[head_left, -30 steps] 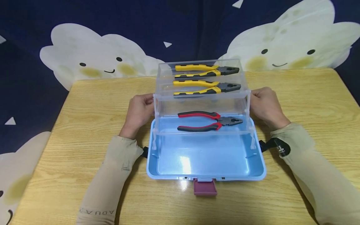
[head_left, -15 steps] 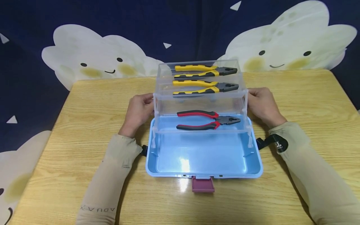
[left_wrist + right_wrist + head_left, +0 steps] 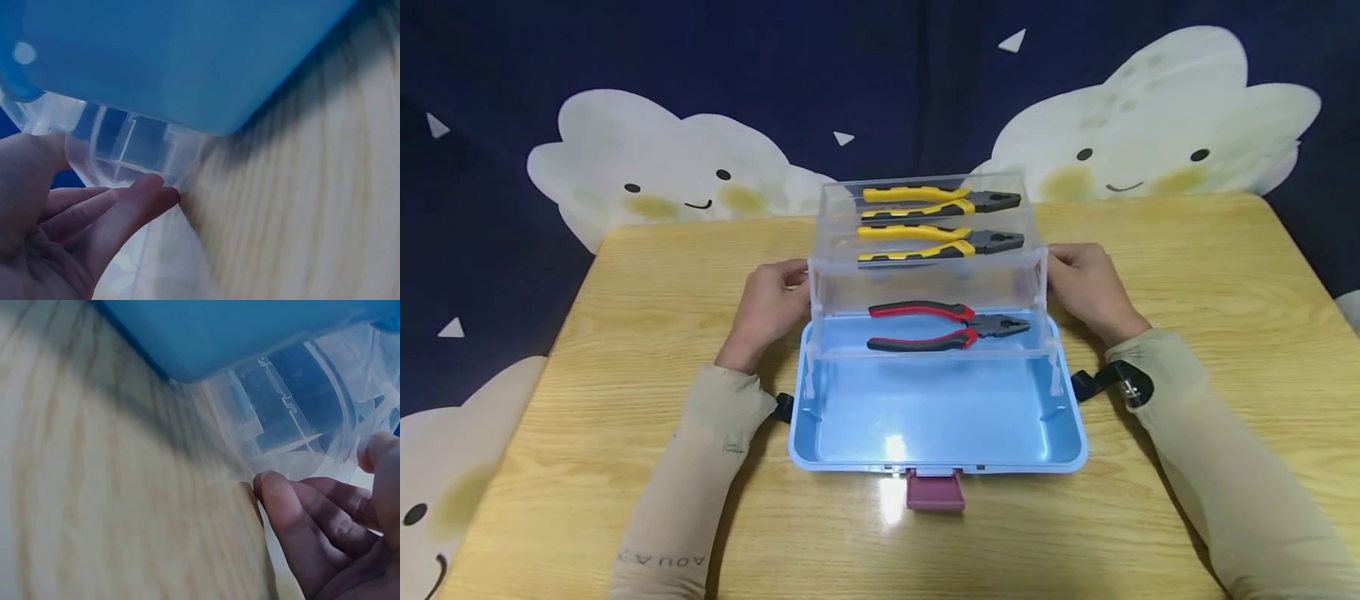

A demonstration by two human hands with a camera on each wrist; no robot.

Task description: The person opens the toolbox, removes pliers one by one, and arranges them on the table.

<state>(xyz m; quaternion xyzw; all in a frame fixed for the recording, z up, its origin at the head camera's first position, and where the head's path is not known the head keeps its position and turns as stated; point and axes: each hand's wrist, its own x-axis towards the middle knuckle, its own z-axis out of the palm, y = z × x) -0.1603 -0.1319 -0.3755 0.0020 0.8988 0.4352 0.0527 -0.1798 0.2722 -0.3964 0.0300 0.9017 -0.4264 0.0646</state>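
Note:
A light-blue toolbox (image 3: 925, 433) stands on the table, its clear tiered trays (image 3: 925, 289) raised at the back. Two yellow-and-black pliers (image 3: 910, 195) lie in the upper part, and red-and-black pliers (image 3: 917, 309) lie in the tier below. My left hand (image 3: 771, 302) is at the rear left side, thumb and fingers holding the edge of the clear lid (image 3: 147, 147). At the rear right, my right hand (image 3: 1092, 287) holds the lid's other end, fingertips beneath it in the right wrist view. The head view hides both hands' fingertips behind the plastic.
A purple latch (image 3: 935, 493) hangs from the toolbox's front edge. The wooden table (image 3: 625, 375) extends to both sides and ends at a dark curtain (image 3: 760, 67) printed with clouds. Black straps (image 3: 1097, 383) from the wrists lie beside the toolbox.
The head view has shifted slightly, so the toolbox and right hand appear a little farther left and smaller. Both hands stay at the lid, and the pliers keep their places.

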